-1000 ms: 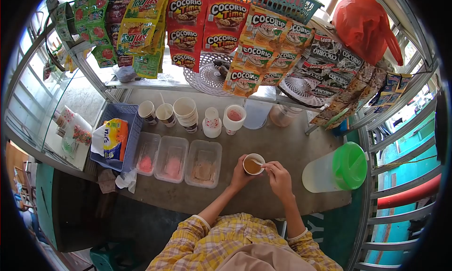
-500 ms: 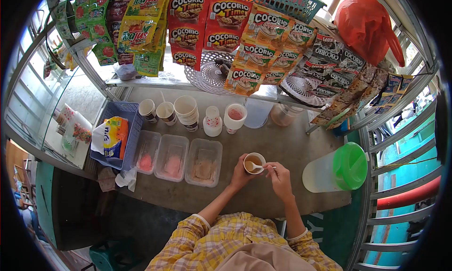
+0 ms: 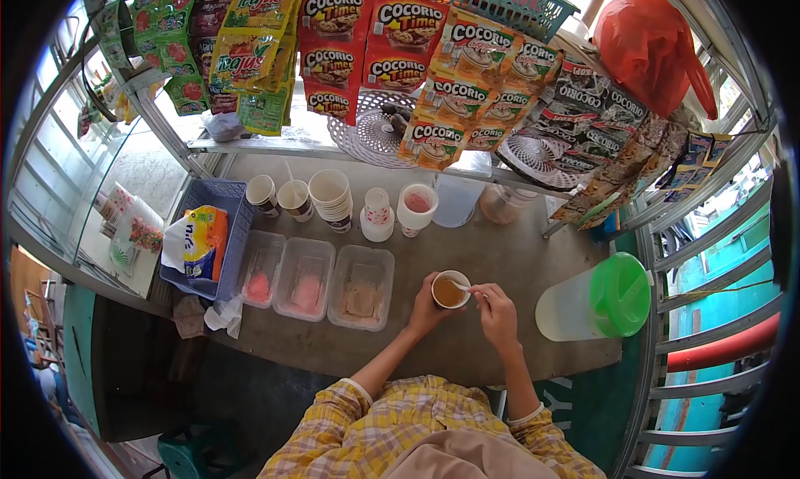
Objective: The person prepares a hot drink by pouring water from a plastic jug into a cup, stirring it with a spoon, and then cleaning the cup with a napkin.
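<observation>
My left hand is wrapped round a paper cup that holds a brown drink. A white plastic spoon is pinched by its handle in my right hand, its bowl end down inside the cup at the right rim. To the left of the cup sits a clear plastic tub with brown powder in it. Two more tubs, one tub in the middle and one tub farther left, hold pink powder. A clear pitcher with a green lid stands to the right of my hands.
Stacked paper cups and a cup with pink contents line the back of the counter. A blue basket with a yellow-orange pack stands at the left. Drink sachets and a red plastic bag hang overhead.
The spoon has shifted from the middle of the cup to its right rim, and its bowl has sunk out of sight. Both hands stay almost in place.
</observation>
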Demonstrator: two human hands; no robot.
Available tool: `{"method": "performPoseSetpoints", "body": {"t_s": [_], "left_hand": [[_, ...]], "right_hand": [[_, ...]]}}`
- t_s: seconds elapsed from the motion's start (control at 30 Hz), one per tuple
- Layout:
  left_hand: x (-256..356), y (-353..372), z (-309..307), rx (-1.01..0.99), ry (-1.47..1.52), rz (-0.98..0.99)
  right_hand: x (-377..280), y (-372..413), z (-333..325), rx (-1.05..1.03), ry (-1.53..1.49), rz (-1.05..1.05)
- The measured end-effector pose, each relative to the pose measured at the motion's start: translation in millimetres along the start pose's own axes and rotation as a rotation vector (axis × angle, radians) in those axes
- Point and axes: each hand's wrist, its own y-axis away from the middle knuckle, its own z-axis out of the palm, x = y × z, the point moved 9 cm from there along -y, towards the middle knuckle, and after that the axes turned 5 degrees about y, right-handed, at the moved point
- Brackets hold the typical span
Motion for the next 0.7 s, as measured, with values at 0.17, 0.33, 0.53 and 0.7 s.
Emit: {"method": "performPoseSetpoints", "body": {"t_s": [0.17,0.33,0.53,0.7], "left_hand": [[-1,0,1,0.001,0.017,-0.001],[-3,0,1,-0.007,0.029,-0.027],[-1,0,1,0.001,0.006,-0.018],[6,-1,0,0.001,0.016,-0.001]], "right_hand": [[10,4,7,-0.022,0.029,0.003],[14,5,10,-0.078,-0.171,0.131],[8,3,-1,0.011,-0.27,0.145],[-3,-1,-10,0.076,-0.245,0.03]]}}
